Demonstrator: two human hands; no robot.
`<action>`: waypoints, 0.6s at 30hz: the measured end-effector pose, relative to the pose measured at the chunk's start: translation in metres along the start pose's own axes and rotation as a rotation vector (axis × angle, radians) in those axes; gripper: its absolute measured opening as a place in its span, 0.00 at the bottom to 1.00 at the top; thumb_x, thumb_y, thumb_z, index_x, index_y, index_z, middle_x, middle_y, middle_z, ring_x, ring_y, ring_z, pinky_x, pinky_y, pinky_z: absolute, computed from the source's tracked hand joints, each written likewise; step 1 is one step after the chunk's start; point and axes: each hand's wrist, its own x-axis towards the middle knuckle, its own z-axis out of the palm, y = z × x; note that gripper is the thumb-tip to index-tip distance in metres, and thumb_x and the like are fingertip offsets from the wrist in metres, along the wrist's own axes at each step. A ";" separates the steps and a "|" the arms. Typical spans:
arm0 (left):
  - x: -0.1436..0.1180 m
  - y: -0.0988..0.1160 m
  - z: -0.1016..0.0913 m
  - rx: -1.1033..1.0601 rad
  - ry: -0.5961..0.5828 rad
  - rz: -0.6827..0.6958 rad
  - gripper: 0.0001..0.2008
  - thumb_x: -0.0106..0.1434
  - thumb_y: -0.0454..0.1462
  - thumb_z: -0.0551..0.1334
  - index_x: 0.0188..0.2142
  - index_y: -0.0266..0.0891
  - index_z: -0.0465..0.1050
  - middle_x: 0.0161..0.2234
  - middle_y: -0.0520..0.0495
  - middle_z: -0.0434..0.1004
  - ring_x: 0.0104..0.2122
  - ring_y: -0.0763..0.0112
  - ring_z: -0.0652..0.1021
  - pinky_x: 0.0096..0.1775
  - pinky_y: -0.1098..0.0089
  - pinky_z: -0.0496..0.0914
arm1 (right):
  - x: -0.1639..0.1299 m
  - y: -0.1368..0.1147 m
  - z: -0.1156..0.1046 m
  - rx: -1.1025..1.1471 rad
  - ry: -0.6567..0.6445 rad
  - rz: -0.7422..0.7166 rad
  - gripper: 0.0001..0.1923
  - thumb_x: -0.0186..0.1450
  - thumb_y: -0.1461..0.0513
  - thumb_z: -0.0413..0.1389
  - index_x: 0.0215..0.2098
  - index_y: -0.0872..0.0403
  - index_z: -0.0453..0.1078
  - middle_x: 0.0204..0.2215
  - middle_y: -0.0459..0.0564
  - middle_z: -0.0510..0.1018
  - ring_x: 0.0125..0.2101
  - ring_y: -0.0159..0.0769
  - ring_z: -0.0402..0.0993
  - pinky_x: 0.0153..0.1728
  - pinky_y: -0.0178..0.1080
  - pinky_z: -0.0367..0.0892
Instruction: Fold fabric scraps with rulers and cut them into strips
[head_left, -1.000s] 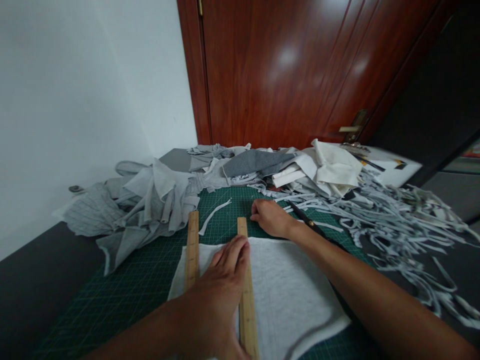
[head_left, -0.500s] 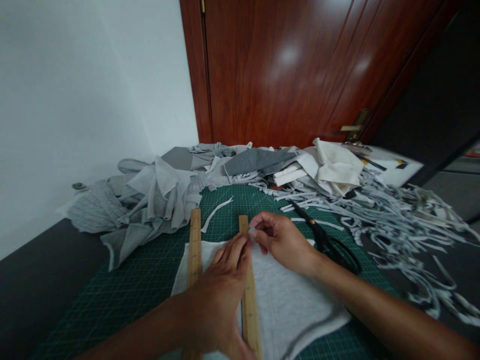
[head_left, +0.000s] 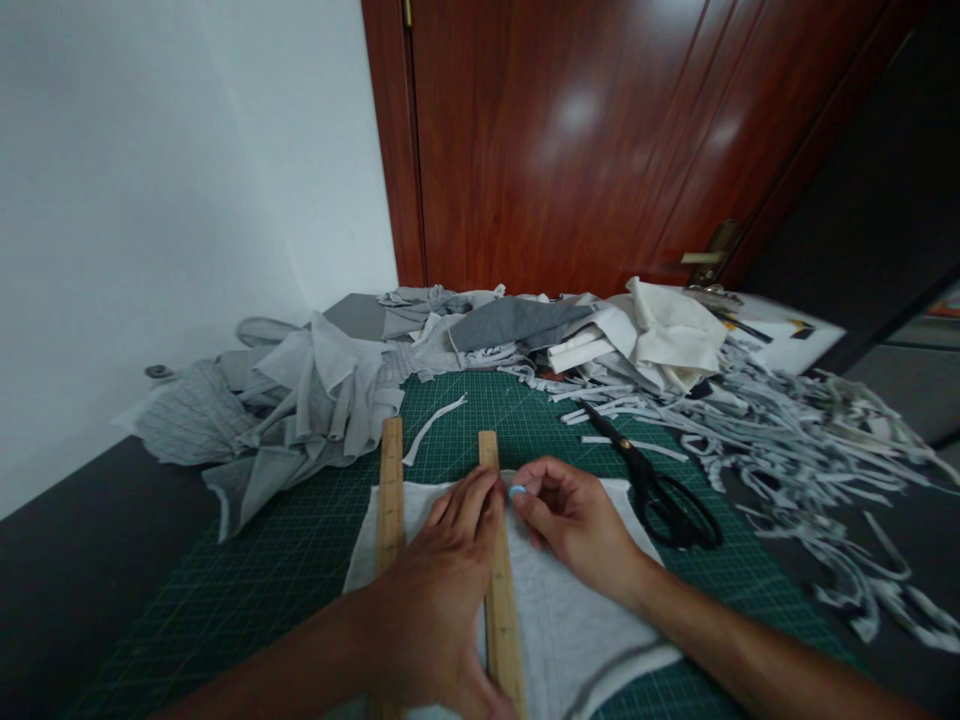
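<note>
My left hand lies with fingers stretched out, pressing down on the right-hand wooden ruler. Beneath it is a piece of light grey fabric, its lower right edge curled. A second wooden ruler runs roughly parallel, to the left of that hand. Between thumb and fingertips, my right hand pinches a small light-blue piece of tailor's chalk over the fabric, just right of the ruler's edge. Whether the chalk touches the cloth I cannot tell.
Black scissors rest on the green cutting mat, right of the fabric. A loose cloth strip lies beyond the rulers. Grey cloth is heaped at left, white cloth at the back, cut strips at right.
My right hand has shifted a little to the right and toward me with the chalk, away from the ruler's edge. My left hand and both rulers stay in place.
</note>
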 end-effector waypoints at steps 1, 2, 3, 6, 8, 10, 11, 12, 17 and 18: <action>0.000 0.000 0.000 0.001 0.006 -0.003 0.87 0.31 0.72 0.72 0.76 0.21 0.39 0.76 0.20 0.28 0.75 0.36 0.36 0.73 0.44 0.41 | 0.001 -0.001 -0.001 0.001 0.007 0.006 0.13 0.65 0.52 0.65 0.34 0.52 0.72 0.23 0.39 0.71 0.18 0.27 0.65 0.19 0.32 0.62; 0.000 0.000 0.000 0.000 0.011 -0.004 0.87 0.30 0.71 0.72 0.76 0.20 0.40 0.76 0.20 0.28 0.75 0.36 0.37 0.73 0.44 0.41 | 0.003 -0.001 -0.002 -0.001 0.012 0.014 0.12 0.65 0.53 0.65 0.34 0.52 0.72 0.23 0.39 0.72 0.18 0.27 0.65 0.20 0.32 0.62; 0.000 0.001 0.000 -0.006 0.014 -0.001 0.87 0.30 0.71 0.73 0.75 0.20 0.40 0.76 0.19 0.29 0.75 0.35 0.37 0.73 0.44 0.41 | 0.005 -0.002 -0.003 -0.005 0.015 0.024 0.12 0.65 0.53 0.64 0.34 0.53 0.72 0.22 0.39 0.73 0.17 0.27 0.66 0.20 0.32 0.62; 0.000 0.000 0.003 -0.027 0.019 0.020 0.87 0.30 0.69 0.75 0.75 0.19 0.39 0.76 0.18 0.31 0.75 0.34 0.39 0.72 0.42 0.42 | 0.011 -0.002 -0.005 -0.021 0.021 0.062 0.11 0.63 0.54 0.64 0.35 0.53 0.72 0.22 0.41 0.75 0.16 0.28 0.67 0.17 0.32 0.60; 0.000 -0.001 0.004 -0.039 0.035 0.044 0.85 0.33 0.68 0.75 0.75 0.20 0.39 0.75 0.17 0.33 0.75 0.33 0.40 0.72 0.40 0.43 | 0.015 0.000 -0.006 -0.036 0.028 0.082 0.12 0.61 0.54 0.64 0.35 0.52 0.70 0.22 0.41 0.76 0.15 0.29 0.68 0.16 0.32 0.59; 0.000 -0.002 0.005 -0.045 0.059 0.062 0.82 0.35 0.67 0.75 0.75 0.21 0.40 0.75 0.16 0.34 0.75 0.32 0.41 0.72 0.39 0.44 | 0.020 0.002 -0.007 -0.062 0.029 0.092 0.12 0.60 0.54 0.64 0.34 0.51 0.69 0.21 0.41 0.77 0.14 0.30 0.69 0.15 0.32 0.59; 0.000 -0.003 0.005 -0.043 0.063 0.065 0.82 0.35 0.67 0.75 0.75 0.21 0.41 0.75 0.16 0.35 0.75 0.31 0.42 0.72 0.38 0.45 | 0.022 0.003 -0.007 -0.080 0.028 0.095 0.11 0.60 0.55 0.63 0.34 0.51 0.68 0.20 0.41 0.77 0.14 0.30 0.69 0.15 0.32 0.58; 0.001 -0.003 0.005 -0.037 0.062 0.064 0.82 0.34 0.67 0.75 0.75 0.21 0.42 0.75 0.15 0.35 0.75 0.31 0.42 0.71 0.38 0.45 | 0.025 0.003 -0.007 -0.100 0.027 0.095 0.10 0.60 0.55 0.63 0.34 0.51 0.68 0.19 0.40 0.76 0.14 0.31 0.69 0.15 0.32 0.58; 0.003 -0.006 0.006 -0.031 0.090 0.058 0.83 0.32 0.67 0.75 0.74 0.20 0.43 0.75 0.14 0.38 0.74 0.28 0.45 0.70 0.38 0.52 | 0.038 0.002 -0.010 -0.247 0.026 0.073 0.03 0.62 0.64 0.61 0.32 0.51 0.70 0.18 0.38 0.73 0.16 0.30 0.68 0.19 0.33 0.61; 0.003 -0.006 0.007 -0.034 0.098 0.058 0.83 0.32 0.67 0.75 0.74 0.20 0.44 0.74 0.13 0.38 0.74 0.28 0.46 0.70 0.37 0.53 | 0.041 0.001 -0.010 -0.284 0.023 0.070 0.04 0.63 0.66 0.61 0.32 0.52 0.70 0.18 0.37 0.73 0.17 0.30 0.69 0.20 0.33 0.62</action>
